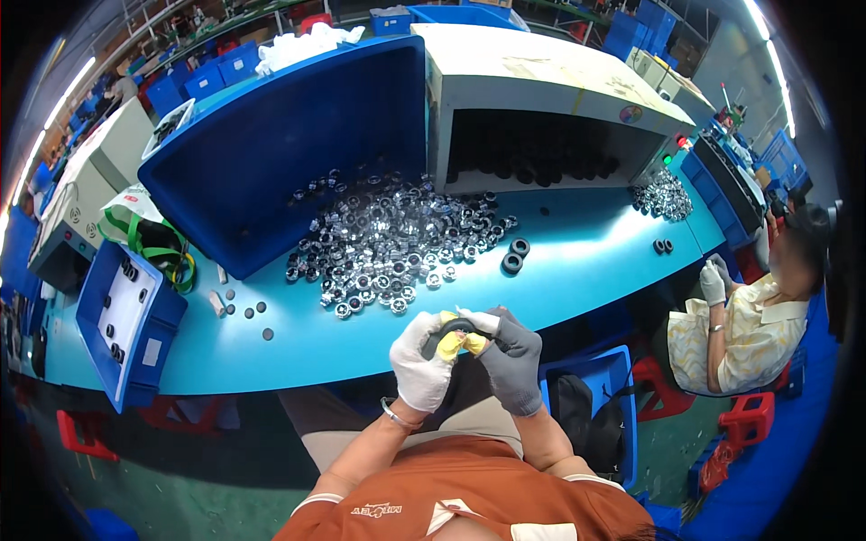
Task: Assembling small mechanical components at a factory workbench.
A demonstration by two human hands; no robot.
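Observation:
In front of my body, over the near edge of the blue table (347,365), both hands hold a black tyre-like ring (461,325) between them. My left hand (420,362), in a white glove with yellow fingertips, is closed on its left side. A grey glove covers my right hand (512,361), its fingers pressed on the ring's right side. Whether anything sits inside the ring is hidden by the fingers. Just beyond lies a heap of shiny chrome wheel-like pieces (392,239). Two black rings (513,263) rest to the right of that heap.
A large blue bin (271,162) lies tipped behind the heap, beside a white box-shaped machine (541,81) with black rings inside. Small black discs (249,313) and a blue tray (149,352) are at left. At right, a gloved person (749,334) sits near another chrome pile (663,196).

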